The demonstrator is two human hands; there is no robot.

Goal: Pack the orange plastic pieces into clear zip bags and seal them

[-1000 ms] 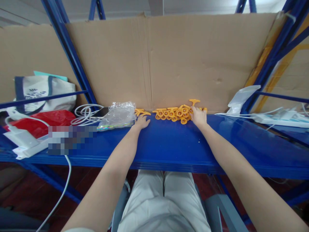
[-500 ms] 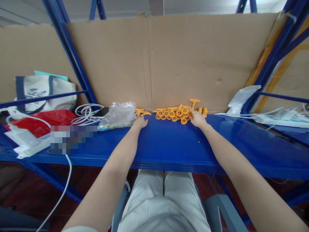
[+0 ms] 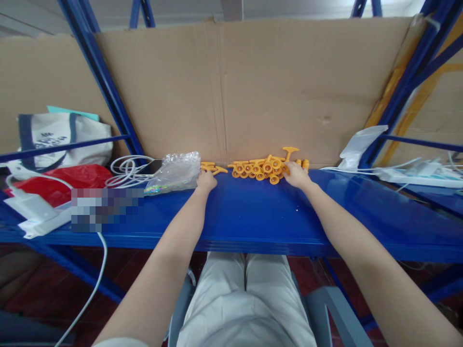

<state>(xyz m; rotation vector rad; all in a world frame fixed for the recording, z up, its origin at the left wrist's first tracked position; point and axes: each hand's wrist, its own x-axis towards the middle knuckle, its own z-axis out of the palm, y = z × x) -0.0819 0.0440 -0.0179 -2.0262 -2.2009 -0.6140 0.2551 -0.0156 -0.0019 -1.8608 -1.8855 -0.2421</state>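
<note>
My left hand [image 3: 206, 180] is closed, its fingers bunched at several yellow plastic pieces with thin stems [image 3: 216, 169]. Whatever those fingers grip is hidden. A clear plastic bag [image 3: 173, 172] with small colourful bits along its lower edge lies just left of that hand. At the right end of a pile of yellow funnel-ended pieces [image 3: 266, 167], my right hand [image 3: 298, 176] has its fingers curled in, and what they hold cannot be made out. A yellow T-topped piece [image 3: 290, 153] stands up just behind those fingers, with its lower end hidden.
The blue shelf [image 3: 253, 212] has a cardboard wall [image 3: 282, 91] at its back. On the left are coiled white cable [image 3: 126, 171], a red bag [image 3: 72, 180], a canvas bag [image 3: 90, 137] and a white power strip [image 3: 39, 221]. Another power strip [image 3: 427, 177] lies right.
My left hand's fingers have drawn together beside the yellow pieces. The right hand stays at the pile's right end. The whole view has shifted slightly.
</note>
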